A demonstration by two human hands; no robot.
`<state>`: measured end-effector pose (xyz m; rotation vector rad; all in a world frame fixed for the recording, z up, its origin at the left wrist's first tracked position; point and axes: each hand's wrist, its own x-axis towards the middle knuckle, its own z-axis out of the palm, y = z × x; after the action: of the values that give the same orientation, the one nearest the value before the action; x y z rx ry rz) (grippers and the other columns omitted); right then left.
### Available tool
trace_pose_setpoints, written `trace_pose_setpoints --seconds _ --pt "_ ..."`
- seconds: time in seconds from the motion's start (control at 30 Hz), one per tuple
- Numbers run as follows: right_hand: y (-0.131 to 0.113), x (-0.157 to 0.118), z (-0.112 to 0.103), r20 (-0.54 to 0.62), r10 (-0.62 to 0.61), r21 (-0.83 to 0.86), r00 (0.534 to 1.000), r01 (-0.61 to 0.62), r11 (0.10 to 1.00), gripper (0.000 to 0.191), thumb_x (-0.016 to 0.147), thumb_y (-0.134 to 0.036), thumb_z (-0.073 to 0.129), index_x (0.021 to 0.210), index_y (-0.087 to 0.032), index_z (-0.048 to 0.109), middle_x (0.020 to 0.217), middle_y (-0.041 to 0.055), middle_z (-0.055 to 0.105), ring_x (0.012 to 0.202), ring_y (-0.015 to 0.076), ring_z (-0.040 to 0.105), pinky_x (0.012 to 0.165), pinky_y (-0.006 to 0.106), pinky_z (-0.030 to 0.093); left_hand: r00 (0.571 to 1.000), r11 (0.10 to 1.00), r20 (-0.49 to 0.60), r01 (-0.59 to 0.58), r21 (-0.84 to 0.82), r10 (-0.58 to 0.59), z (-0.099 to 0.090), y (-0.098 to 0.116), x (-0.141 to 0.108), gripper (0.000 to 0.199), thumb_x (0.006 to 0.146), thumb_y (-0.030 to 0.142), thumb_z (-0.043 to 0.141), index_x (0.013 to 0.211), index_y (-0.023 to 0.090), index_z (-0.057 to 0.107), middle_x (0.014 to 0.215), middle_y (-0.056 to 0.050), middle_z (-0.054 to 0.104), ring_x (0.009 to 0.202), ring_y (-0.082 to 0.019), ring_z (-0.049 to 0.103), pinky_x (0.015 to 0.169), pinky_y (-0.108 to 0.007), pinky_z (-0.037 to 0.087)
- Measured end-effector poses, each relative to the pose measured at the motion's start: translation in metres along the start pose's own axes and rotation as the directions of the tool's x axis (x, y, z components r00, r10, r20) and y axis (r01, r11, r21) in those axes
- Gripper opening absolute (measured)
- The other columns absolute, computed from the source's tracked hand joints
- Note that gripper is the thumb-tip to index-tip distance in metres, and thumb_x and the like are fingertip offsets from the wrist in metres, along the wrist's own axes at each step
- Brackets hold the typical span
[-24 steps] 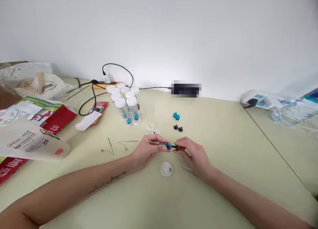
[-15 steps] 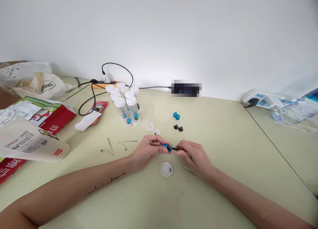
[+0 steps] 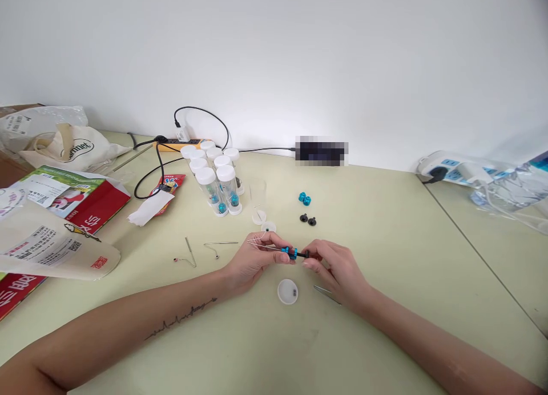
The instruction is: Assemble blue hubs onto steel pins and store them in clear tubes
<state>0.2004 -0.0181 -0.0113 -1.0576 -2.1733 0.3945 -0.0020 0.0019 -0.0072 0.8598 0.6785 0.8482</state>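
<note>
Between the thumb and fingers of my left hand [image 3: 252, 262] is a small blue knurled fitting [image 3: 290, 253]. A thin bent metal wire [image 3: 260, 244] runs out of its left side over my fingers. My right hand [image 3: 337, 268] pinches a black threaded piece with a round head [image 3: 305, 254], lined up against the fitting's right side. Below the hands lies a white round lid [image 3: 287, 292] with tiny dark bits in it. Tweezers [image 3: 327, 294] rest partly under my right hand. Two more blue fittings [image 3: 305, 198] and two black pieces [image 3: 307, 219] lie beyond.
Several capped clear tubes [image 3: 214, 181] stand at back left, near an open clear tube [image 3: 257, 195]. Two bent wires [image 3: 190, 258] lie left of my left hand. Bags, a red box [image 3: 107, 204] and a cup [image 3: 60, 241] crowd the left. A power strip [image 3: 454, 168] sits far right.
My hands stay almost where they were, the fitting and black piece still held together. The small shift of the whole picture comes from the camera.
</note>
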Motion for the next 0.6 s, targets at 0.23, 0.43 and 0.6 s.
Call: trace_pose_setpoints --seconds 0.23,0.43,0.6 --pt "-0.0018 0.0003 -0.0005 0.021 0.029 -0.034 0.999 -0.028 0.999 0.021 0.096 -0.032 0.036 0.085 -0.02 0.05 0.065 -0.0001 0.052 0.057 0.0121 0.047 0.053 0.024 0.036 1.0 1.0 -0.029 0.006 -0.007 -0.006 0.0011 0.0018 -0.0005 0.017 0.063 0.012 0.077 0.076 0.014 0.067 0.078 -0.002 0.07 0.076 -0.013 0.064 0.079 -0.027 0.047" --pt "-0.001 0.0009 0.0019 -0.06 -0.028 0.022 0.998 0.03 0.999 0.01 0.094 -0.02 0.042 0.1 -0.022 0.049 0.078 0.0021 0.059 0.068 0.0133 0.054 0.06 0.025 0.042 0.999 1.0 -0.031 -0.008 -0.003 0.008 0.0007 0.0011 -0.0003 0.016 0.064 0.012 0.076 0.077 0.014 0.067 0.079 -0.002 0.069 0.077 -0.012 0.064 0.08 -0.026 0.046" --pt "-0.0004 0.0001 -0.0012 0.008 0.005 -0.034 1.0 -0.004 0.999 0.025 0.096 -0.033 0.037 0.079 -0.02 0.049 0.059 -0.0022 0.048 0.052 0.0112 0.042 0.05 0.023 0.034 1.0 1.0 -0.006 -0.001 0.012 0.001 0.001 0.0 -0.0007 0.016 0.063 0.012 0.077 0.075 0.014 0.067 0.078 -0.003 0.069 0.076 -0.013 0.064 0.079 -0.027 0.047"
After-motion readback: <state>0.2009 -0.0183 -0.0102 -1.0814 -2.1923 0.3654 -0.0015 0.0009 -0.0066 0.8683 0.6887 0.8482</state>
